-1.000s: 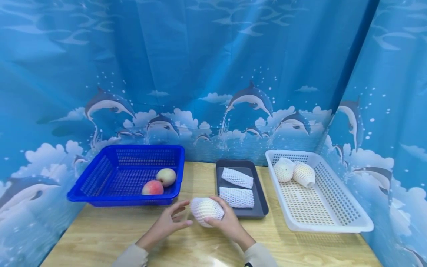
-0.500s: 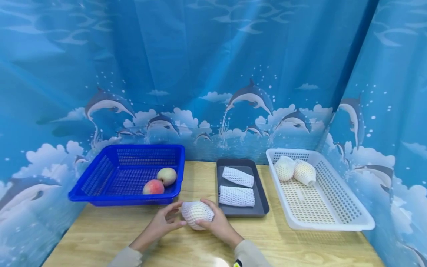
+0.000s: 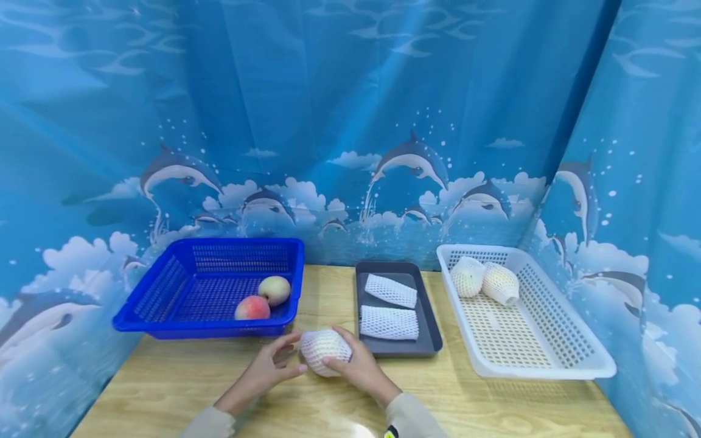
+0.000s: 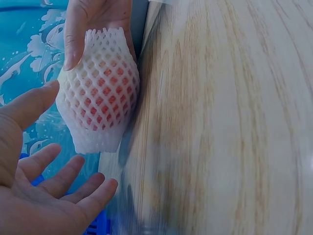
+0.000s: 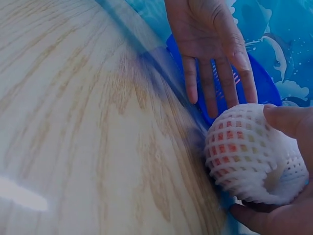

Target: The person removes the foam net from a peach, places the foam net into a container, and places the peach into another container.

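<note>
A peach in a white foam net sleeve [image 3: 325, 352] is held just above the table in front of me. My right hand [image 3: 362, 368] grips it from the right, thumb on the near side and fingers behind. Red skin shows through the mesh of the sleeved peach [image 4: 103, 93] in the left wrist view, and the sleeve's ends stick out past the fruit. My left hand [image 3: 267, 368] is close by on the left, fingers spread and holding nothing. A small gap separates the left hand [image 4: 54, 196] from the sleeve in that view.
A blue basket [image 3: 159, 333] at left holds two bare peaches [image 3: 252, 308]. A dark grey tray [image 3: 402, 349] in the middle carries two flat foam sleeves [image 3: 389, 322]. At right, a white basket [image 3: 547, 372] contains two sleeved fruits [image 3: 500, 283]. A dolphin-print curtain [image 3: 350, 121] hangs behind.
Over the second, both hands and the sleeved peach have shifted slightly left. During the last half second they have barely moved. The right hand keeps its grip.
</note>
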A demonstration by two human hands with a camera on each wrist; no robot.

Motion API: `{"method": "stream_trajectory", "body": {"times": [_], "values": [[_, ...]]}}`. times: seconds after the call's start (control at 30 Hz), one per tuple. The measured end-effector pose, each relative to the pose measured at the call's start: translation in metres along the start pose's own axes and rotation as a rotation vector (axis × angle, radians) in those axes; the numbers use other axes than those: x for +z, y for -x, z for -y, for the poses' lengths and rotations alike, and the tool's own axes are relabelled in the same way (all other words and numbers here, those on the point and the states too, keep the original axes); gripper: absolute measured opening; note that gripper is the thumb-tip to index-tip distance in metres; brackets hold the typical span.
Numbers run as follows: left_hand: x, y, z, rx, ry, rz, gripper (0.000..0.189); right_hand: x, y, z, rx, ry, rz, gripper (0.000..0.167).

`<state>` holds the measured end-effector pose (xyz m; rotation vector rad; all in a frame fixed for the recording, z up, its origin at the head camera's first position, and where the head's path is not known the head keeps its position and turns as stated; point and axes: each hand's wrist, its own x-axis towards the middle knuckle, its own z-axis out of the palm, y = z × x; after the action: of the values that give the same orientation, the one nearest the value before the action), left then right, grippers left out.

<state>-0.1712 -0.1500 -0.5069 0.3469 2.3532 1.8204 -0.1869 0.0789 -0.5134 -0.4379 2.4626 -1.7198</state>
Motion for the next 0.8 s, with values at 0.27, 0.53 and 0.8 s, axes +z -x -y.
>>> {"method": "stream_trajectory", "body": {"times": [0.27,0.53,0.8], "values": [[0.004,-0.0003,-0.0017,-0.004,0.017,0.014,0.071,-0.0028,0.001,0.0027,-0.026,0.048,-0.013,0.073],[0.0049,0.0005,-0.0046,-0.014,0.014,0.017,0.071,-0.0034,0.0017,0.0053,-0.058,0.072,-0.035,0.071],[0.0069,-0.0003,-0.0033,-0.023,0.005,0.014,0.072,-0.0085,0.0023,0.0088,-0.076,0.083,-0.043,0.068]]}}
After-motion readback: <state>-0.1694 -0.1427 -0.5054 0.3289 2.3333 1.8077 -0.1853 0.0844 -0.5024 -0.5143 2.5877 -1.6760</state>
